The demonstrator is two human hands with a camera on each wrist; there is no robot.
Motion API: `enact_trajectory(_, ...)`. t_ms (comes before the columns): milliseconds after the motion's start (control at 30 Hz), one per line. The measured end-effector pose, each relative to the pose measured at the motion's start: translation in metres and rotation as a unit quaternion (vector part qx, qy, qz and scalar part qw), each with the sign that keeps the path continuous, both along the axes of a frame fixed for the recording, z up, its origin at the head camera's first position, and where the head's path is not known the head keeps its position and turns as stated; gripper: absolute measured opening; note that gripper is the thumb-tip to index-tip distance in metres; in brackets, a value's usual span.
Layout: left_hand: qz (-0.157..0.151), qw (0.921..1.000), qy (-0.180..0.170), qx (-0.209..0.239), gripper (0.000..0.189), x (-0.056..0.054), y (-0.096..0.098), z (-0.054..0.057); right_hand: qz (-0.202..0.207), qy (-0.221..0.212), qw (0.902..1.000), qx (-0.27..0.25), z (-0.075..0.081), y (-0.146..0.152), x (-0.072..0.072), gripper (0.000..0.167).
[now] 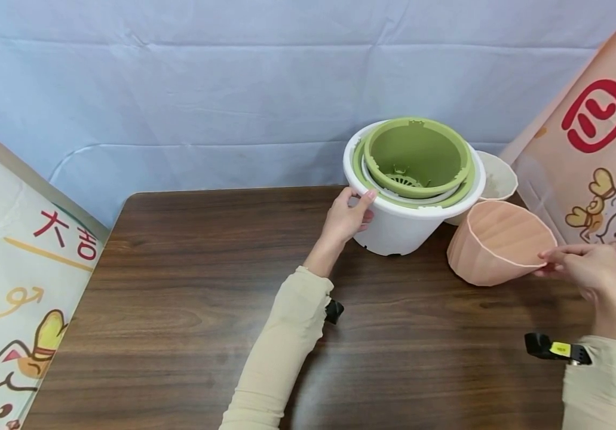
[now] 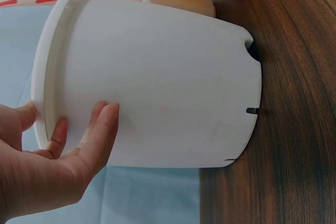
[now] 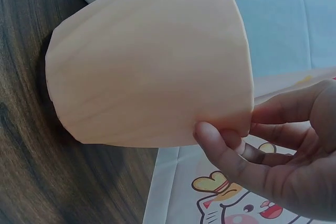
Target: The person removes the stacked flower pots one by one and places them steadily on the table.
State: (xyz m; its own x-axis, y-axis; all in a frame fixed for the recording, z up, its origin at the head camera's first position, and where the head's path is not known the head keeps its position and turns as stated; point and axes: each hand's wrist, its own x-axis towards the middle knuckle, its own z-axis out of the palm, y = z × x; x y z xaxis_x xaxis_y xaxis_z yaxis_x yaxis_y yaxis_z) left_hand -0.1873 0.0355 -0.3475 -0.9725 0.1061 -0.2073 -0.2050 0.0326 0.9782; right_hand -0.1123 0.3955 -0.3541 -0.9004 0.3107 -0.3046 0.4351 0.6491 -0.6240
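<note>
My left hand [image 1: 346, 216] grips the rim of a large white flower pot [image 1: 394, 230], thumb on top and fingers under the lip. Nested inside that pot are further pots, the topmost a green pot [image 1: 420, 149] with a slotted bottom. At the right, my right hand [image 1: 590, 269] pinches the rim of a pink fluted pot [image 1: 493, 251]. In the right wrist view the thumb and fingers [image 3: 220, 153] close on the pink pot's edge. Both pots are upright, side by side on the table.
A cream pot [image 1: 496, 176] with a wavy rim stands behind the pink one, partly hidden. The brown wooden table [image 1: 205, 310] reaches left and forward. A pale blue cloth [image 1: 205, 89] hangs behind, and printed cloths [image 1: 582, 197] flank the sides.
</note>
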Motion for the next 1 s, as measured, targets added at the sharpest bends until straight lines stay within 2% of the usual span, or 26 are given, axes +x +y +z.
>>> enact_trajectory(167, 0.001, 1.0, -0.001, 0.0, 0.025, 0.0, 0.001, 0.0002, -0.001, -0.007, 0.9999, 0.012, -0.0023, 0.0014, -0.0014, 0.039)
enact_trajectory(367, 0.003, 1.0, -0.002, -0.002, 0.025, 0.0007, 0.001, 0.0013, 0.003, -0.013, 0.9999, 0.002, -0.0039, 0.0027, -0.001, 0.039)
enact_trajectory(600, 0.003, 1.0, -0.004, 0.005, 0.026, 0.0002, 0.0008, -0.0005, 0.009, 0.012, 0.9978, -0.065, -0.0082, 0.0061, -0.0022, 0.027)
enact_trajectory(800, 0.003, 0.9999, -0.007, 0.008, 0.025, -0.0006, 0.0008, -0.0014, 0.021, 0.019, 0.9917, -0.126, -0.005, 0.0025, 0.0025, 0.025)
enact_trajectory(933, 0.004, 0.9999, -0.008, 0.009, 0.025, -0.0001, 0.0007, -0.0006, 0.034, 0.024, 0.9891, -0.141, -0.0031, 0.0027, 0.0032, 0.032)
enact_trajectory(1000, 0.004, 0.9999, -0.008, 0.009, 0.025, 0.0, 0.0007, -0.0004, 0.044, 0.029, 0.9909, -0.124, -0.0017, 0.0016, 0.0031, 0.029)
